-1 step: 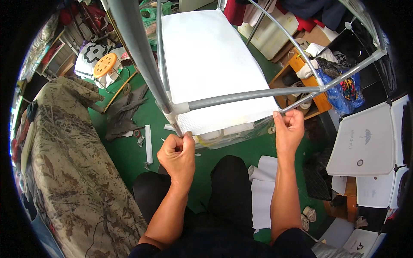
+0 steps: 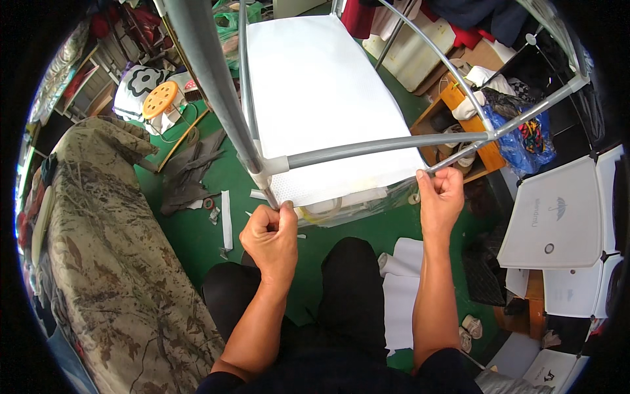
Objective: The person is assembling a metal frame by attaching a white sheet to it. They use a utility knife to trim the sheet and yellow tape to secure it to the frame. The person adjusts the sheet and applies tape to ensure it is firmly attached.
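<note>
A large white sheet (image 2: 321, 92) lies across a grey tubular frame (image 2: 387, 142), with a strip of clear plastic film (image 2: 367, 205) along its near edge. My left hand (image 2: 270, 238) is closed, thumb pressed to the fingers, at the sheet's near left corner beside a pale plastic joint (image 2: 261, 172) of the frame. At the near right corner my right hand (image 2: 441, 197) pinches the edge, its thumb up against the grey tube. Both hands seem to hold the sheet's edge together with the film. What lies between the fingertips is mostly hidden.
A camouflage cloth (image 2: 111, 249) covers something bulky at left. Beyond it stands an orange-topped stool (image 2: 160, 100). On the green floor lie dark fabric (image 2: 190, 172), a white strip (image 2: 226, 219) and white sheeting (image 2: 400, 302). White storage panels (image 2: 554, 217) and a blue bag (image 2: 531, 141) are at right.
</note>
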`<state>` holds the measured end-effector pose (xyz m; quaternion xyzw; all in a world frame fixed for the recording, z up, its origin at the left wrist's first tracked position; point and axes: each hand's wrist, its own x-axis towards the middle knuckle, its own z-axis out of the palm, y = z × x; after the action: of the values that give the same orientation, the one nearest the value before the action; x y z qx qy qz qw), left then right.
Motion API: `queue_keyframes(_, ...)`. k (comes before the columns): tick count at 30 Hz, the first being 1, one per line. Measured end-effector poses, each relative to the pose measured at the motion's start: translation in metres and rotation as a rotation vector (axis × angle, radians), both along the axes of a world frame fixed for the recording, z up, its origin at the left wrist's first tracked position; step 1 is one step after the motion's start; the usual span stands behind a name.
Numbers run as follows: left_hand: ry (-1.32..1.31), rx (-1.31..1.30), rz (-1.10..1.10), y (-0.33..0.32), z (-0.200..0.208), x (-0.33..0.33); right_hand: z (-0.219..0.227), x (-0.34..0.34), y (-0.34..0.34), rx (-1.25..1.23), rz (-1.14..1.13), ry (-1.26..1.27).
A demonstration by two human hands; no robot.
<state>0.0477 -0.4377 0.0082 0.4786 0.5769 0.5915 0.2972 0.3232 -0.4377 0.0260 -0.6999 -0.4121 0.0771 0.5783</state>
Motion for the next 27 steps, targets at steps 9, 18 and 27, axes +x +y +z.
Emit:
queue_keyframes(9,-0.074,-0.003,0.026,0.002,-0.001,0.003,0.0,0.0,0.0,-0.076,-0.067,0.002)
queue_keyframes(18,-0.096,-0.014,-0.032,-0.001,-0.001,0.001,0.011,-0.001,0.007,-0.219,-0.116,0.105)
queue_keyframes(27,-0.118,-0.018,-0.047,0.0,-0.003,-0.001,0.019,-0.001,-0.003,-0.254,-0.148,-0.147)
